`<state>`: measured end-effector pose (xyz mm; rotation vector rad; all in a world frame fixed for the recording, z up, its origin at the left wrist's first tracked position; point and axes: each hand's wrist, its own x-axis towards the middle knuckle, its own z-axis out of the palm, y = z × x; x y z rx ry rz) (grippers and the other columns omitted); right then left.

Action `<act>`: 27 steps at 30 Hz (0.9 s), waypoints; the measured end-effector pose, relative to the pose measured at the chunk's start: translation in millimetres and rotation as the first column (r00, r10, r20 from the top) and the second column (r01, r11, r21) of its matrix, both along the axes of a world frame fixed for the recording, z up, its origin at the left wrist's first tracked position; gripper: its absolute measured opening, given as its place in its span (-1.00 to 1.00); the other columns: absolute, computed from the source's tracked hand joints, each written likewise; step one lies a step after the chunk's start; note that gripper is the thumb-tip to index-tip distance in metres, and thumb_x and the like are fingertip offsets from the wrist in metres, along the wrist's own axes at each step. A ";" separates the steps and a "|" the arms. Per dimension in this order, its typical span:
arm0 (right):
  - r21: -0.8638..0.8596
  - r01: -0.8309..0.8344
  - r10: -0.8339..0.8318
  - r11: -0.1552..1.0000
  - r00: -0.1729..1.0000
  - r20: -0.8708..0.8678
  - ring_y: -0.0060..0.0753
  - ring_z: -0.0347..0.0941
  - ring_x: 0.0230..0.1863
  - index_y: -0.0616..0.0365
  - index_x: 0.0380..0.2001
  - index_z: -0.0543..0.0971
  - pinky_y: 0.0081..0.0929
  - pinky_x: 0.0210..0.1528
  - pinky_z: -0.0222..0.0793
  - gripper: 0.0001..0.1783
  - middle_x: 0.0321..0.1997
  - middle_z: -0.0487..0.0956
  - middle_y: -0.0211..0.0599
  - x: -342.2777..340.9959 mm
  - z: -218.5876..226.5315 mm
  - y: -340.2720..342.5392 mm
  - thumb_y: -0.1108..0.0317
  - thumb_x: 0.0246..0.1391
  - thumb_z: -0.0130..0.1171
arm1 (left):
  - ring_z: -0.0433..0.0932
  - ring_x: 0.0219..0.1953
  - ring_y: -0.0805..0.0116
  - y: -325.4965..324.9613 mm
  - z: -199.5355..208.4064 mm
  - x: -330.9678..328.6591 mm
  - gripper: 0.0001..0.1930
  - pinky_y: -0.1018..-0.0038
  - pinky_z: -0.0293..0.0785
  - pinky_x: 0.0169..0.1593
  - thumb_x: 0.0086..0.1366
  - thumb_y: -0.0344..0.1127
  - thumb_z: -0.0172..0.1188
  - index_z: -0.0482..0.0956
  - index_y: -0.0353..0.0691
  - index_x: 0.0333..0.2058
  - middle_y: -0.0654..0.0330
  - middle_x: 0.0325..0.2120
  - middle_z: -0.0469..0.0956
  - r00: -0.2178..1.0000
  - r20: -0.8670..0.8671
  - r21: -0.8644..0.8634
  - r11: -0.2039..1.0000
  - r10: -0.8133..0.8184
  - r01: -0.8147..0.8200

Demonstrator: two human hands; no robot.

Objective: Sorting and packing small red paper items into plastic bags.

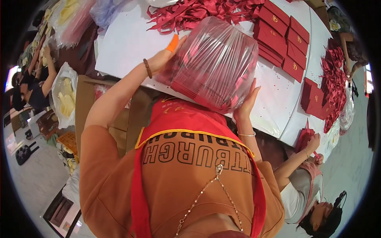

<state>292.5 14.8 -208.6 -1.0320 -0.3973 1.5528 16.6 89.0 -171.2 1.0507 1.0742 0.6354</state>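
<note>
1. between the two hands, a clear plastic bag of dark red cards [216,63] sits tilted over the near edge of the white table [127,43].
2. the left hand [164,55] presses flat against the bag's left side, fingers spread and open; an orange finger cot [172,43] covers one fingertip and a brown bead bracelet [147,68] circles the wrist.
3. the right hand [247,104] cups the bag's lower right corner from beneath, fingers open along the plastic; a thin silver bangle [247,135] rings its wrist.
4. beyond the left hand, a heap of dark red ribbons [190,12] lies on the table.
5. up and to the right of the right hand, stacks of dark red envelopes [281,31] with gold emblems lie in rows.
6. further right of the right hand, more red envelopes [315,99] and ribbon scraps [335,75] lie near the table's edge.
7. below and right of the right hand, another person's hands [313,148] work at the table's edge; what they hold i cannot tell.
</note>
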 end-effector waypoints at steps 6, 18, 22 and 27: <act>0.140 0.083 -0.142 0.987 0.857 0.495 -0.34 -0.21 0.29 0.14 0.23 -0.20 -0.44 0.27 -0.24 -0.27 0.30 -0.14 -0.28 -37.7 -19.8 0.5 -0.09 0.16 -0.37 | -0.36 0.27 0.33 -13.8 -25.1 26.6 -0.22 0.46 -0.34 0.25 0.22 0.27 -0.48 -0.38 -0.19 0.20 0.16 0.24 -0.34 0.997 0.014 0.003 0.997 0.080 -0.080; -0.092 -0.189 0.198 0.978 0.976 0.095 -0.35 -0.06 0.26 0.22 0.17 0.04 -0.38 0.24 -0.14 -0.36 0.22 0.09 -0.22 29.8 7.3 -5.0 -0.01 0.15 -0.31 | 0.13 0.15 0.28 12.8 -48.1 -38.6 -0.42 0.34 0.08 0.10 0.25 0.07 -0.29 -0.08 0.08 0.21 0.15 0.19 0.01 0.992 -0.122 -0.108 0.994 -0.011 -0.003; 0.516 -0.210 -0.289 0.831 0.630 0.721 -0.24 -0.04 0.26 0.16 0.16 0.08 -0.23 0.24 -0.11 -0.37 0.18 0.17 -0.18 -26.3 -4.0 -15.4 -0.01 0.11 -0.32 | 0.32 -0.10 0.41 -23.6 -200.6 -21.2 -0.36 0.56 0.23 -0.06 0.23 0.19 -0.28 0.04 -0.07 0.18 0.19 0.00 0.25 0.988 -0.036 0.530 0.841 0.152 -0.110; 0.410 -0.031 0.298 0.912 0.738 -0.605 -0.28 0.21 0.07 0.03 0.10 0.17 -0.27 0.15 0.13 -0.51 0.12 0.23 -0.32 10.3 -172.8 -71.4 0.17 0.10 -0.15 | 0.41 -0.27 0.42 5.7 -144.4 19.9 -0.42 0.52 0.34 -0.28 0.24 0.16 -0.26 0.27 -0.20 0.00 0.19 -0.24 0.40 0.985 0.012 -0.121 0.978 0.172 -0.169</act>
